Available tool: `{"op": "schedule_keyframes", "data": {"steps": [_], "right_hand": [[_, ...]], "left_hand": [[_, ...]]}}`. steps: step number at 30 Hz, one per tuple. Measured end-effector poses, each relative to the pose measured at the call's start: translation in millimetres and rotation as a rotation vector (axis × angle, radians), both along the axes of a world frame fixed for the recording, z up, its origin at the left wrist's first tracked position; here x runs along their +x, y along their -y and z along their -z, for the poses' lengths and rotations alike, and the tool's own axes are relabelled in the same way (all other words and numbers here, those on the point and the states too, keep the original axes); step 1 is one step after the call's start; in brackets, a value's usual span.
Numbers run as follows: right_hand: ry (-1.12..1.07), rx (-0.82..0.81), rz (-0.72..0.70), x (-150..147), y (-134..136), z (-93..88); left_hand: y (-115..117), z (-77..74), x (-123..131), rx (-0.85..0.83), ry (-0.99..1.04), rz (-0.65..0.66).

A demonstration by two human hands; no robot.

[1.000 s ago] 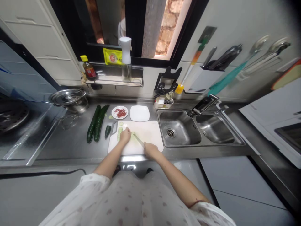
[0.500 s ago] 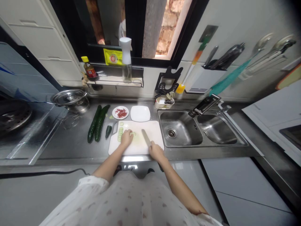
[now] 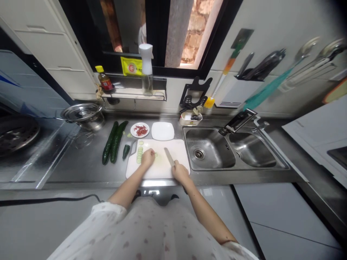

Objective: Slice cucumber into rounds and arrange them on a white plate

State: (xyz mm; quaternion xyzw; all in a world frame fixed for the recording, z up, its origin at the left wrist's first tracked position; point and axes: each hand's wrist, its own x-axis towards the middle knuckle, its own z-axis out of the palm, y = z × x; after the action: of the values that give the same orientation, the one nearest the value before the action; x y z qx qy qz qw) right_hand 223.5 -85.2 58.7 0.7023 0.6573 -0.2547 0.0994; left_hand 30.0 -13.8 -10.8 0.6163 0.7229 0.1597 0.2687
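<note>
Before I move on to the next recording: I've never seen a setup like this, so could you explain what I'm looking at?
There is no machine here: a person works with two bare hands, and a camera on their head looks forward and down. The right hand grips a knife over a white cutting board. The left hand is at the board, a small green piece by its fingers; I can't tell whether it's pinched. Cucumber slices lie along the board's left side. Left of the board are two long cucumbers and a short chunk; behind it, a plate of red pieces and a white dish.
</note>
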Motion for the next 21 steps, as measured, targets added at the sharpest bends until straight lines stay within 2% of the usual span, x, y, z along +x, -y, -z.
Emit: {"op": "schedule_keyframes", "data": {"steps": [5, 10, 13, 16, 21], "right_hand": [[0.016, 0.026, -0.005, 0, 0, 3.2], [0.029, 0.049, -0.023, -1, -1, 7.9], [0.039, 0.057, -0.035, -2, -1, 9.5], [0.041, 0.05, -0.043, -3, -1, 9.3], [0.051, 0.045, -0.044, -3, -2, 9.4]], "left_hand": [[5, -3.1, -2, -0.004, 0.084, -0.056], [23, -5.7, -8, -0.001, 0.12, -0.066], [37, -8.4, -17, 0.034, 0.109, -0.087], [49, -12.3, -29, 0.052, 0.061, -0.161], [60, -15.6, -47, 0.051, 0.023, -0.248]]}}
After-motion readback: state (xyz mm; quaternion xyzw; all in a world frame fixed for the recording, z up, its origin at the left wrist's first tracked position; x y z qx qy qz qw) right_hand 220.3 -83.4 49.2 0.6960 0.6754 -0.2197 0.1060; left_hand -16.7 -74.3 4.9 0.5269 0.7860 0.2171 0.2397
